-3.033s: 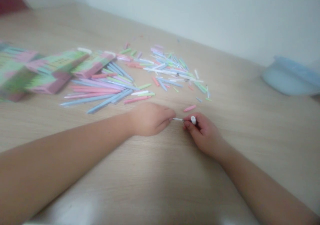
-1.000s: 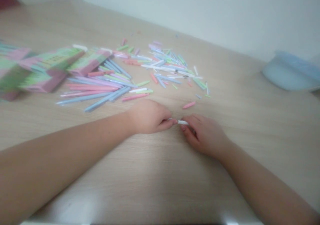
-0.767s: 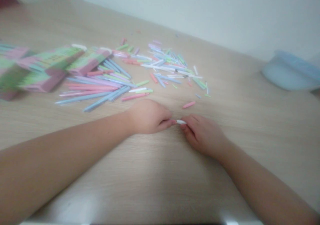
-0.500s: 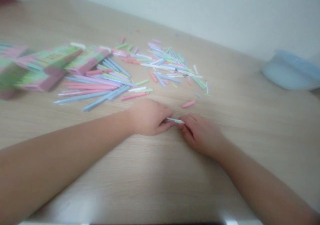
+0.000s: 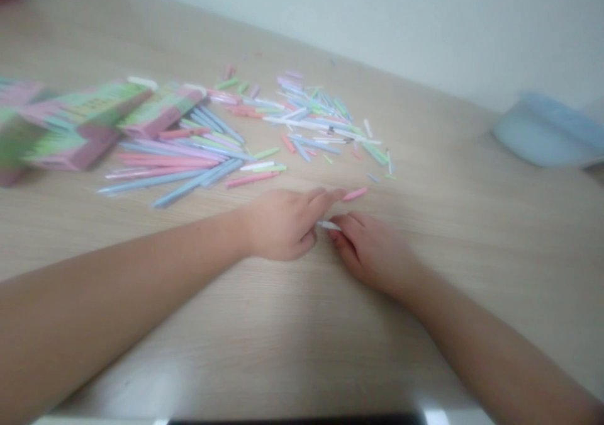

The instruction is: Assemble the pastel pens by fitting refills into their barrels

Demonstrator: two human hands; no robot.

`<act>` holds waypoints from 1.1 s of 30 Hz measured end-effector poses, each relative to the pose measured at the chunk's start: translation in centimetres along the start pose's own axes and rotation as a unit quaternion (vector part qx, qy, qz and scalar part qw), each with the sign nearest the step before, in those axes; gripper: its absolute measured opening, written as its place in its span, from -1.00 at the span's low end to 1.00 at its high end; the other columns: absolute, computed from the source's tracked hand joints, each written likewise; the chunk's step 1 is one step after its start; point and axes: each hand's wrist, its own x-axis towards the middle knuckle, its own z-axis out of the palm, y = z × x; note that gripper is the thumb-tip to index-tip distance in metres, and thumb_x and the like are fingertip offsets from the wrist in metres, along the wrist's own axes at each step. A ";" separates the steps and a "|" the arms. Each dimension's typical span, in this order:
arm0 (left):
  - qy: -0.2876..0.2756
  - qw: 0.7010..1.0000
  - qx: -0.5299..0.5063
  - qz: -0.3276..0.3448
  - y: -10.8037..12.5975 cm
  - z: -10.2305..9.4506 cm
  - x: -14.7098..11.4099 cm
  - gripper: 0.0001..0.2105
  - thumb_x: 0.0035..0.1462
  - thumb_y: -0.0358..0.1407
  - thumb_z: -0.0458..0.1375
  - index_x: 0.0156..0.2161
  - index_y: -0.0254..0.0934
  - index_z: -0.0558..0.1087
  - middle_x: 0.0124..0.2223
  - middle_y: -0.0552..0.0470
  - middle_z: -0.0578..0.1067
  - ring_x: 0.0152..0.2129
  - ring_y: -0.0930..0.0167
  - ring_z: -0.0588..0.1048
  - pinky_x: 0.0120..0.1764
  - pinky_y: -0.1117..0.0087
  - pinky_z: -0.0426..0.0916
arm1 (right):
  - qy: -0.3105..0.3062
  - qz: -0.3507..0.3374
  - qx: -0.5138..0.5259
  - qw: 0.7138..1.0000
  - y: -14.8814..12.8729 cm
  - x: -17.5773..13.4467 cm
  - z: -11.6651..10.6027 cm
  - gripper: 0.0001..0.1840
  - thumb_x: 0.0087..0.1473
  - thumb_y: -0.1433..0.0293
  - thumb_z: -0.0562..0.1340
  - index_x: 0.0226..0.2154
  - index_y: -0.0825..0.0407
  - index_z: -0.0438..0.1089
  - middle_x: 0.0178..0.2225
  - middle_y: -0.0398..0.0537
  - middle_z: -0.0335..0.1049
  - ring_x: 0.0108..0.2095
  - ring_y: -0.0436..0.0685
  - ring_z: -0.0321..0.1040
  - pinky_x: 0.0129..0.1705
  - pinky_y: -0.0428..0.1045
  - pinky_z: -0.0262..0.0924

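My right hand (image 5: 372, 245) is closed, pinching a small white pen part (image 5: 329, 225) that points left out of its fingertips. My left hand (image 5: 287, 223) lies close beside it, with the index and middle fingers stretched out and the thumb tucked below. Its fingertips reach to the near end of a pink pen cap or barrel piece (image 5: 355, 194) on the table; blur hides whether they touch. Past the hands is a loose heap of short pastel pen parts (image 5: 311, 119). Longer pastel pen barrels (image 5: 184, 160) lie fanned out behind my left forearm.
Pink and green printed boxes (image 5: 160, 110) stand at the left, some holding pens. A light blue container (image 5: 547, 132) sits at the far right by the white wall (image 5: 401, 28). All this rests on a wood-grain table (image 5: 283, 343).
My left fingers have come away from the white pen part and stretched toward the pink piece. The right hand keeps the white part, shifting slightly left in view.
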 end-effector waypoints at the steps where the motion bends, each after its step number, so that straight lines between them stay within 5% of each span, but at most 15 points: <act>1: 0.000 1.000 0.001 0.001 0.0 0.0 0.0 -0.23 0.19 -0.33 0.03 0.47 -0.28 -0.12 0.26 -0.21 0.42 -0.09 0.18 0.59 -0.12 0.23 0.41 | -0.004 0.000 0.003 1.000 -0.1 0.0 0.0 -0.65 0.44 0.27 0.00 -0.10 0.08 0.44 -0.18 0.10 0.52 -0.19 0.26 0.47 -0.16 0.11 0.28; 18: 0.000 1.000 0.030 0.002 0.9 0.2 0.3 -0.17 0.25 -0.30 0.00 0.50 -0.22 -0.32 0.21 -0.19 0.44 -0.19 0.21 0.61 -0.25 0.26 0.41 | 0.000 -0.027 -0.005 1.000 -0.7 0.7 0.4 -0.63 0.44 0.32 -0.01 -0.03 0.12 0.45 -0.12 0.16 0.57 -0.12 0.28 0.52 -0.09 0.13 0.35; 33: 0.003 1.000 0.030 -0.003 0.7 0.4 0.2 -0.21 0.25 -0.28 0.01 0.50 -0.34 -0.21 0.27 -0.29 0.35 -0.17 0.19 0.60 -0.20 0.25 0.44 | 0.023 -0.014 0.088 0.996 -0.8 0.6 0.2 -0.73 0.41 0.35 0.04 -0.08 0.09 0.42 -0.12 0.14 0.56 -0.12 0.25 0.49 -0.09 0.10 0.31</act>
